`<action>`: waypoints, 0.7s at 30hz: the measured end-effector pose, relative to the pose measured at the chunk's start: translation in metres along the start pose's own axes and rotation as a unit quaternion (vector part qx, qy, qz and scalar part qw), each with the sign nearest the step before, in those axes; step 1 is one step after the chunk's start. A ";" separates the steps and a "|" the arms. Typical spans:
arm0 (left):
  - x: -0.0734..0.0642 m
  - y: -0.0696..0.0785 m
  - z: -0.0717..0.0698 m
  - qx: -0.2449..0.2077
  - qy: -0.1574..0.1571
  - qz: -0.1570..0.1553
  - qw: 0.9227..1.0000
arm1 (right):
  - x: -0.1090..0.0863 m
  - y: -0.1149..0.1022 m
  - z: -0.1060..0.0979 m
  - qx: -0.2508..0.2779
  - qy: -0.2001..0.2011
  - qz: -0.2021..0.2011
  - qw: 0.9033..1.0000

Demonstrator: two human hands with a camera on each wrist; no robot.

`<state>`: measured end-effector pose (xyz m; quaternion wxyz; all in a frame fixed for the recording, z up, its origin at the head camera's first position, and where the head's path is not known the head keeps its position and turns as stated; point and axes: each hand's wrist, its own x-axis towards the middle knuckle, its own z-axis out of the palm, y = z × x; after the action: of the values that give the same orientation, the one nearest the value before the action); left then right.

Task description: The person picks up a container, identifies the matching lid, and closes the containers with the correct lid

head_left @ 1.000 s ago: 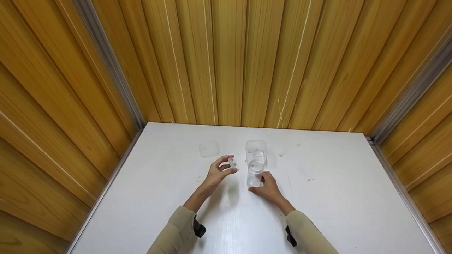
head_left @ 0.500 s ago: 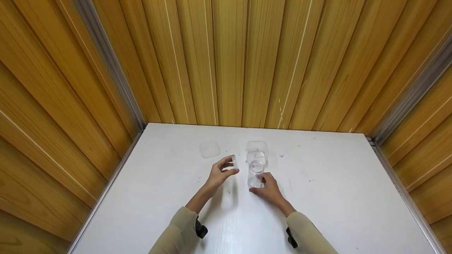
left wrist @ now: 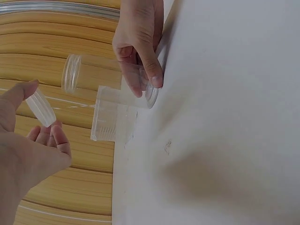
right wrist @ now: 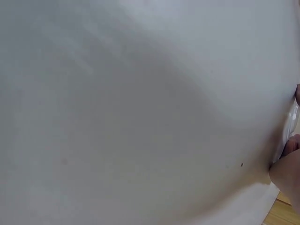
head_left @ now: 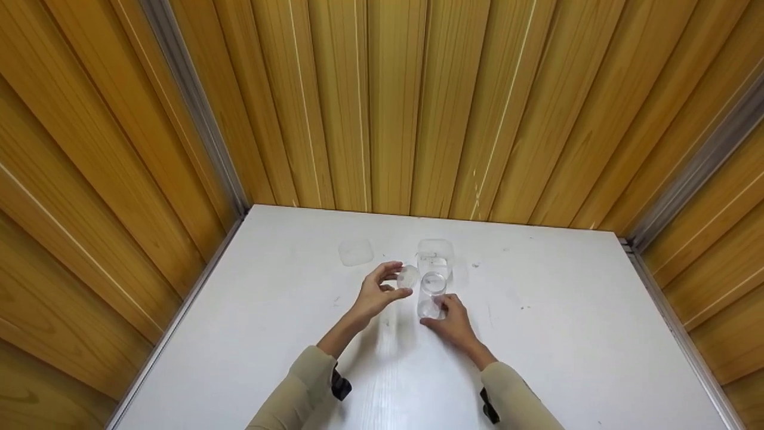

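Note:
A round translucent screw lid [head_left: 408,278] is pinched at its edge between the thumb and fingers of my left hand [head_left: 374,297], just left of the jar's mouth. The left wrist view shows the lid [left wrist: 41,108] tilted, with its ridged side wall visible. My right hand [head_left: 455,322] grips a clear cylindrical jar [head_left: 431,303] low near its base. The jar is upright and uncovered, its threaded neck [left wrist: 71,73] plain in the left wrist view. In the right wrist view only part of the right hand [right wrist: 288,173] and a sliver of the jar show at the edge.
Right behind the jar stands a clear square container [head_left: 440,246]. A flat translucent square lid [head_left: 356,252] lies on the white table [head_left: 573,334] to its left. Wood-patterned panels [head_left: 394,107] rise along the table's back and sides.
The left hand has moved slightly right, toward the jar, and turned the lid from edge-on to showing its round face. The right hand keeps its hold on the jar.

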<state>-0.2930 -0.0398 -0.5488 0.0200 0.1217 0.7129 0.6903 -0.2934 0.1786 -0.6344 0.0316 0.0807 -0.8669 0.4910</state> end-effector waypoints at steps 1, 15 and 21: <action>0.001 0.002 0.000 0.007 0.000 0.004 1.000 | 0.001 0.000 0.000 -0.001 0.004 0.000 1.000; 0.003 0.004 0.012 0.058 -0.004 0.038 0.998 | 0.006 -0.005 0.011 0.000 0.012 -0.006 1.000; 0.009 0.002 0.021 0.103 -0.004 0.067 0.992 | 0.004 -0.005 0.014 -0.003 0.016 -0.016 1.000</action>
<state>-0.2974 -0.0175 -0.5461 -0.0359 0.1732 0.7701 0.6129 -0.2964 0.1637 -0.6371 0.0537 0.0860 -0.8665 0.4887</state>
